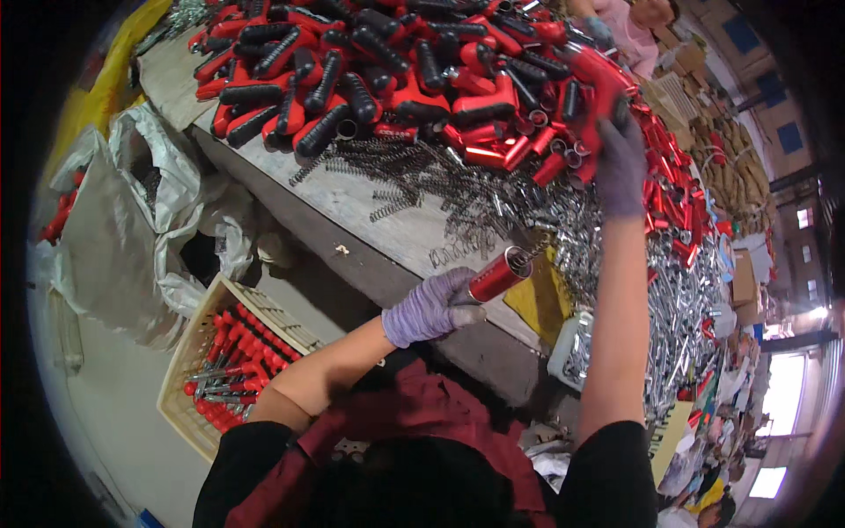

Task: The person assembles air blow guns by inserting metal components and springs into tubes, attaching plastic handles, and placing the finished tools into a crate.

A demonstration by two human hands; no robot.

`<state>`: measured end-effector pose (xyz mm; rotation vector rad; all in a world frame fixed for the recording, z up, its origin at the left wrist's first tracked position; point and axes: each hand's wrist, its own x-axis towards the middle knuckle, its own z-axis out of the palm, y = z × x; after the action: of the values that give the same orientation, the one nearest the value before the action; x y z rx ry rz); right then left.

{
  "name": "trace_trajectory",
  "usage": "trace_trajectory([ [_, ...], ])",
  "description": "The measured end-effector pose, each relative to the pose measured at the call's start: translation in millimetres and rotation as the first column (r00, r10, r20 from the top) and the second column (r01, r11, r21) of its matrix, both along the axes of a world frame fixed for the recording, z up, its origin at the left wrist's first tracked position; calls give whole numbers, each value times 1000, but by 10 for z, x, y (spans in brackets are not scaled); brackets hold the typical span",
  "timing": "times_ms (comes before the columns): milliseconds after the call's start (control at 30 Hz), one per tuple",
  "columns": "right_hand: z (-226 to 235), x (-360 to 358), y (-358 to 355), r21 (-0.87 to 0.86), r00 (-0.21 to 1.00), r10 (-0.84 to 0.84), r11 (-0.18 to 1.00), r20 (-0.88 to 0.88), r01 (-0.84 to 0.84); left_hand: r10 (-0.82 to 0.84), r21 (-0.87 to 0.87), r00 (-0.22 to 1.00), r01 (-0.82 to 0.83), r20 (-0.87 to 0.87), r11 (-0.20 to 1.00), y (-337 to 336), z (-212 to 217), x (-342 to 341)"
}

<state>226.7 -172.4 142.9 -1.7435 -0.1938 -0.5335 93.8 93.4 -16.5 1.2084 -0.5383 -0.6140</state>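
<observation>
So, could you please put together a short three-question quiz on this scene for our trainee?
1. What is the left hand holding?
2. True or false: like the left hand, the right hand is gloved.
3. In which part of the picture is the cream basket?
a) upper right
b) lower left
c) top centre

Key:
1. A red tube.
2. True.
3. b

Hands (431, 308) in purple gloves (623, 176); black short sleeves (609, 480); maroon apron (418, 409).
</observation>
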Motion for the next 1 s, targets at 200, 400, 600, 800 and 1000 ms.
trace_trajectory([
  [200, 866, -2250, -11, -152, 912, -67, 988, -405, 5, -177, 183, 957, 136, 230, 974, -156, 207, -2],
  [400, 1180, -2831, 42, -360, 791, -138, 927, -596, -109, -302, 369, 865, 150, 401, 917, -543, 264, -155],
  [600, 1147, -3062, -9, -657, 844, -142, 698, -517, -285, -384, 374, 770, 204, 510, 905, -707, 268, -234],
  [800, 1094, -3255, 57, -278, 550, -223, 961, -805, -18, -480, 443, 708, 258, 519, 859, -748, 380, -222],
  [1000, 991, -3099, 222, -953, 958, -107, 177, -267, -246, -424, 351, 745, 267, 516, 897, -734, 321, -245],
])
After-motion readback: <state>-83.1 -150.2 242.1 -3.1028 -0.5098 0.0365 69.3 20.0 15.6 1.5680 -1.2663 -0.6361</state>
